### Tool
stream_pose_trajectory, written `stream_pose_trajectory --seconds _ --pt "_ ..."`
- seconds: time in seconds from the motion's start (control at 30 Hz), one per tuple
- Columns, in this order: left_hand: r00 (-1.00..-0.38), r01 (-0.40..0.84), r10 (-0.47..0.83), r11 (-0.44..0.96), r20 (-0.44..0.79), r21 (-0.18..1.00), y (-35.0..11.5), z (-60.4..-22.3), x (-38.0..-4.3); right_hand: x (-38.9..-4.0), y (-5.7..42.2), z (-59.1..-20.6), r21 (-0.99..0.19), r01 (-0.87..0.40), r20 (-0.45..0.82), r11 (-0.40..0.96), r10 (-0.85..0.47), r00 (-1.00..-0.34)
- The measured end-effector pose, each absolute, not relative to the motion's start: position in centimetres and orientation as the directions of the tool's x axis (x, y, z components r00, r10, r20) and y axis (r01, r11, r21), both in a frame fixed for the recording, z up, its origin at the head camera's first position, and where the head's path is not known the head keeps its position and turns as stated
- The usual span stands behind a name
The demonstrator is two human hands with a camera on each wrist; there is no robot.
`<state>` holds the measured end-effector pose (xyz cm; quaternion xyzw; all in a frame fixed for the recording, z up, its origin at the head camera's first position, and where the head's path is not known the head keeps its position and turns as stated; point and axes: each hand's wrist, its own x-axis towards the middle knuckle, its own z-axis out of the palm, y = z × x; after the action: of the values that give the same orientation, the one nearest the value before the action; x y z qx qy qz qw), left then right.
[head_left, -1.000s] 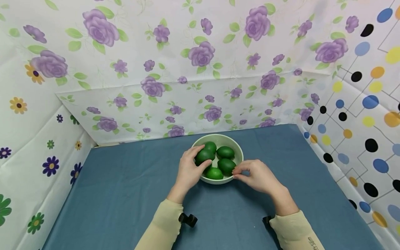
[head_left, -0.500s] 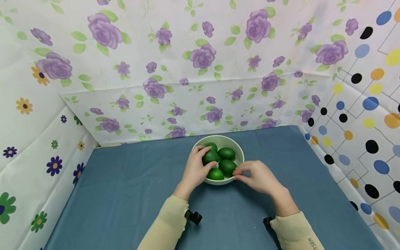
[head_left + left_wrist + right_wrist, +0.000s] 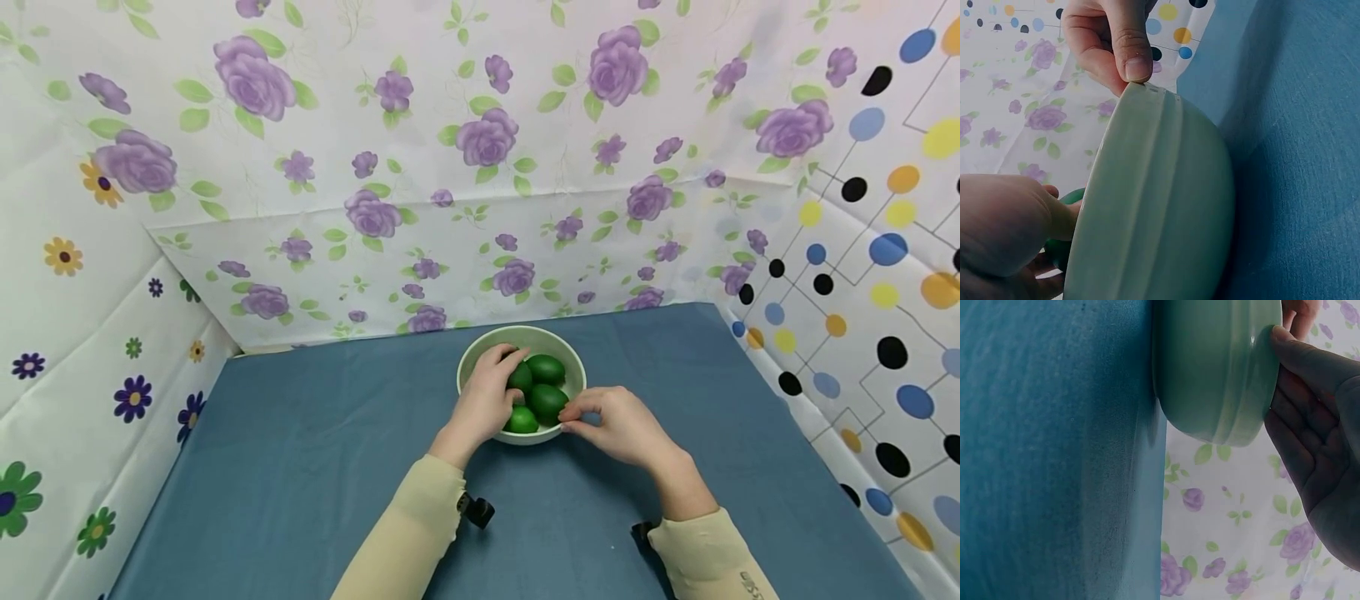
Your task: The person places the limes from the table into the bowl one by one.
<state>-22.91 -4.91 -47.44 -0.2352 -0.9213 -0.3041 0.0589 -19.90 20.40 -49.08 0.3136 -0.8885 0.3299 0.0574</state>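
A pale green bowl (image 3: 572,359) stands on the blue cloth with several smooth green oval fruits inside. My left hand (image 3: 486,402) reaches over the bowl's left side, thumb and fingers curled round a dark green oval fruit (image 3: 521,377) that they partly cover. Below that fruit lies a smaller, brighter green fruit resembling a lime (image 3: 522,420). Two more dark green fruits (image 3: 547,403) lie on the right side of the bowl. My right hand (image 3: 615,422) pinches the bowl's right rim between thumb and fingers, as the left wrist view also shows.
Blue cloth (image 3: 315,467) covers the table around the bowl. A floral sheet (image 3: 450,167) hangs behind it, and a dotted sheet (image 3: 877,292) borders the right side. Each wrist carries a small black camera (image 3: 477,510).
My left hand has moved rightward within the bowl, carrying the dark green fruit with it and covering the one behind. My right hand has stayed at the rim.
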Motion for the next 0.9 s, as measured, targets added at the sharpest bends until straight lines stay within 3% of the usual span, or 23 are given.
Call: stream_pose_trajectory --seconds 0.17,0.4,0.73,0.9 --pt "-0.867 0.497 0.446 0.739 0.221 0.456 -4.6 -47.5 -23.3 -19.9 20.3 -49.0 -0.544 -0.581 0.292 0.605 -0.513 -0.807" --pt "-0.878 0.471 0.452 0.759 0.156 0.450 -4.7 -47.7 -23.3 -19.9 20.2 -49.1 -0.537 -0.583 0.280 0.609 -0.523 -0.805" --pt "-0.877 0.472 0.443 0.712 0.188 0.520 -5.5 -47.9 -22.7 -20.0 20.3 -49.1 -0.543 -0.583 0.282 0.604 -0.523 -0.805" --pt "-0.864 0.500 0.425 0.673 0.269 0.545 -7.3 -47.8 -21.8 -19.9 20.3 -49.2 -0.557 -0.573 0.287 0.601 -0.507 -0.812"
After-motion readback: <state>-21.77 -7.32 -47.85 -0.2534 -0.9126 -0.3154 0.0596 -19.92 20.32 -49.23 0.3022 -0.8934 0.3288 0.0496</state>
